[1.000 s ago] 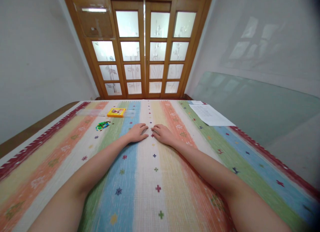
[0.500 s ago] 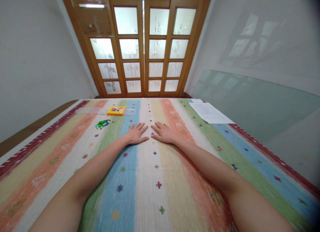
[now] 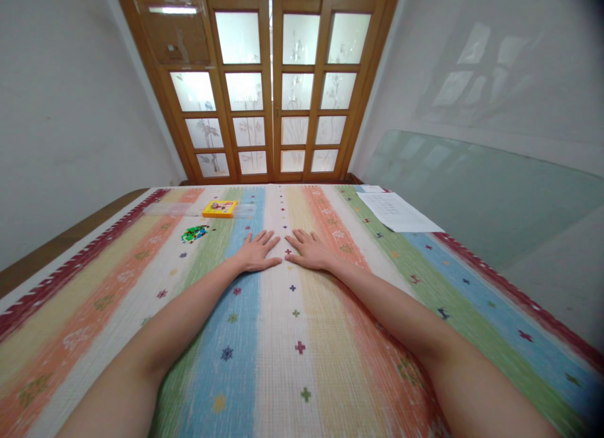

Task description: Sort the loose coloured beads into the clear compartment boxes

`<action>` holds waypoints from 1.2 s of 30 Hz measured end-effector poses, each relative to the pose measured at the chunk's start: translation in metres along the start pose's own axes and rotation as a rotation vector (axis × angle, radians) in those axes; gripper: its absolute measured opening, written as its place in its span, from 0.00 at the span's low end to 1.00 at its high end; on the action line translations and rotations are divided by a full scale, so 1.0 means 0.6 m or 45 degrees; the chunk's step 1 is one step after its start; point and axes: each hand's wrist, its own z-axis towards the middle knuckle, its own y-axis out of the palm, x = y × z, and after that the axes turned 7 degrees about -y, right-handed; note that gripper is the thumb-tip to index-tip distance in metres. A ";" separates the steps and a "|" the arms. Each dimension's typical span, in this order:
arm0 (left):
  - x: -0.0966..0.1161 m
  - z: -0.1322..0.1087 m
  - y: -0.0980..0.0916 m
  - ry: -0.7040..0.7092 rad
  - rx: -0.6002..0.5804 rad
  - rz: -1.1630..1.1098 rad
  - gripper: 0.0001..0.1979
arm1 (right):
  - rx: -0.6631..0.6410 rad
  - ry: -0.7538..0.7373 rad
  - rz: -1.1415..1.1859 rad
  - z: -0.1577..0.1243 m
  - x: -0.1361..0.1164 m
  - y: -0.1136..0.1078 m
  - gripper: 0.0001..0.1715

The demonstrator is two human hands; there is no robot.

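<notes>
Both my hands rest palm down on a striped tablecloth, side by side near its middle. My left hand lies flat with its fingers spread, holding nothing. Just to its right, my right hand is also flat and spread, with nothing in it; a small gap separates the two thumbs. Beyond my left hand, to the left, is a small pile of green, blue and dark little pieces, too small to make out singly. Behind that pile lies a flat yellow box with a printed picture on top.
A long clear plastic case or strip extends to both sides of the yellow box. White paper sheets lie at the far right edge of the table. A pane of greenish glass leans by the right wall, and wooden glazed doors stand behind the table.
</notes>
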 end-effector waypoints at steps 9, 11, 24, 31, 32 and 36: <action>-0.010 0.008 0.005 0.018 0.059 -0.021 0.43 | 0.100 -0.011 0.011 0.001 -0.001 0.010 0.50; -0.012 0.009 0.006 0.025 0.071 -0.022 0.43 | 0.109 -0.021 0.005 0.001 0.000 0.011 0.49; -0.015 0.015 0.011 0.065 0.055 0.001 0.44 | 0.099 -0.027 0.022 0.002 0.001 0.015 0.50; -0.017 0.016 0.012 0.105 0.065 0.005 0.42 | 0.103 -0.067 0.023 0.005 0.005 0.020 0.50; -0.016 0.017 0.012 0.103 0.065 0.002 0.40 | 0.105 -0.070 0.022 0.005 0.005 0.020 0.51; -0.006 0.018 0.019 0.072 0.053 -0.014 0.35 | 0.128 -0.103 0.029 0.007 0.007 0.022 0.50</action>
